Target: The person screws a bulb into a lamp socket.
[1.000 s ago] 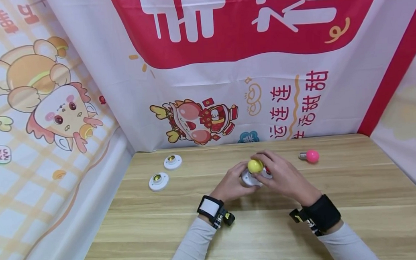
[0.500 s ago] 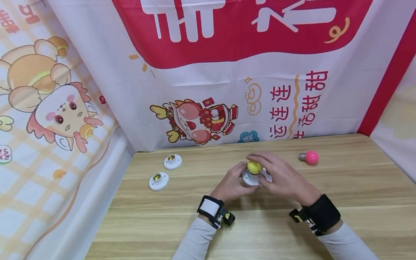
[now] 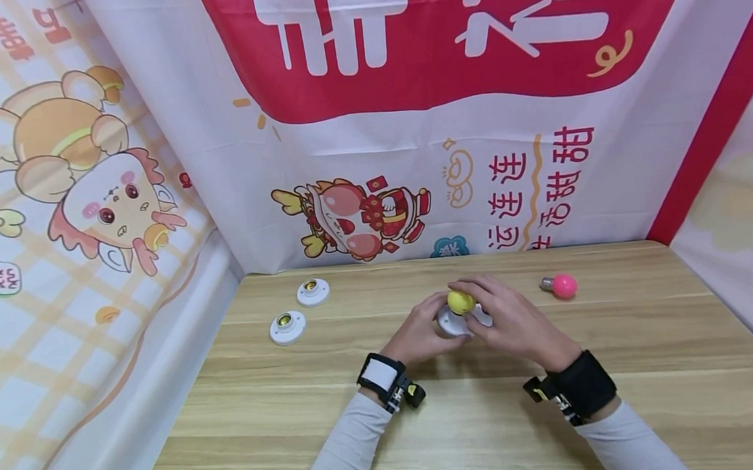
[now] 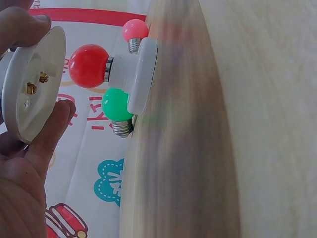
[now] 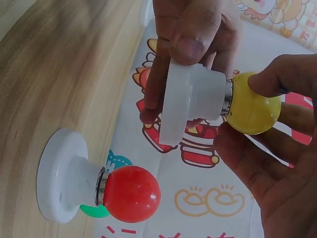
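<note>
Above the table, my left hand (image 3: 422,331) grips the rim of a white lamp socket (image 5: 176,106) between thumb and fingers. A yellow light bulb (image 5: 253,109) sits in that socket, a band of its metal base showing at the mouth. Thumb and fingers of my right hand (image 3: 510,320) hold the bulb's globe. In the left wrist view the socket's underside shows brass terminals. Close by, a red bulb (image 5: 132,193) stands upright in a second white socket (image 5: 55,173) on the table; in the head view my right hand hides this bulb.
A green bulb (image 4: 116,103) lies behind the red one. To the right lies a pink bulb (image 3: 564,286). Two bare white sockets, one farther back (image 3: 313,292) and one nearer (image 3: 287,328), stand at the left. Printed cloth (image 3: 357,149) hangs along the table's back edge.
My right hand's fingers have shifted round the yellow bulb, and the red bulb has become hidden in the head view. My left hand keeps its place. The pink bulb has rolled slightly nearer.
</note>
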A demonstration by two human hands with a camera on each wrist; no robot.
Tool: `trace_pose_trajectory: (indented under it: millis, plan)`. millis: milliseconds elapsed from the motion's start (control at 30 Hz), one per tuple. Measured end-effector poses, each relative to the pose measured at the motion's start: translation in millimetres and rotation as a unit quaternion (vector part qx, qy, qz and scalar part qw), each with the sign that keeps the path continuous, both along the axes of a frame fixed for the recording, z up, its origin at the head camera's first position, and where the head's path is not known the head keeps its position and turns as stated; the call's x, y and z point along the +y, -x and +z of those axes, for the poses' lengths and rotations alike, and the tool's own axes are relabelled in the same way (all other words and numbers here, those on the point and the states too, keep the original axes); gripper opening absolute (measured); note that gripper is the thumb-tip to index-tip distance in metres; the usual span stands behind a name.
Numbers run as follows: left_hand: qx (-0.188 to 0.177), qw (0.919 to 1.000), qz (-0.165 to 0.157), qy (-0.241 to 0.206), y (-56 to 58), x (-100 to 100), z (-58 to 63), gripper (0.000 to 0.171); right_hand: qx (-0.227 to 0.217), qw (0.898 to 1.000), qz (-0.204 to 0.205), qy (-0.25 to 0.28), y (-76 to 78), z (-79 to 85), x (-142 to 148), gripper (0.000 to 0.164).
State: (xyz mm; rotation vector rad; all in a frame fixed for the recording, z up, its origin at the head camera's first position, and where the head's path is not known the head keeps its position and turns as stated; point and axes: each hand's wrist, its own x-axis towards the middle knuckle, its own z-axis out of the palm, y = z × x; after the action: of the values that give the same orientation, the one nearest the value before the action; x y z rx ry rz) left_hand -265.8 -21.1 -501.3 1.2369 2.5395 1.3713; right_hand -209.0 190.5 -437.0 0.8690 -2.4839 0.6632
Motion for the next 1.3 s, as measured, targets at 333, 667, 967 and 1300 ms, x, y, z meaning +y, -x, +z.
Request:
trace_pose_trajectory:
  millis: [333,667,967,1300]
  plan:
    - [0.007,1.0000,0.001,-0.001,-0.7,-0.8,0.9,0.071,0.031,0.999,0.001,0.008,2.2,-0.3,-0.3,0.054]
    - [0.026,0.9996,-0.004,-0.004,-0.5,0.6,-0.7,0.071,0.023,1.000,-0.013,0.010,2.8,0.2,-0.3,0.051]
    - [0.032,0.9995,-0.005,-0.002,-0.1,2.0,0.3,0.072,0.015,1.000,-0.023,0.012,-0.1,2.7,0.7,0.049]
    - [0.019,0.9998,-0.008,0.002,1.5,0.5,2.5,0.074,0.017,1.000,0.010,0.009,2.2,2.9,4.3,0.068]
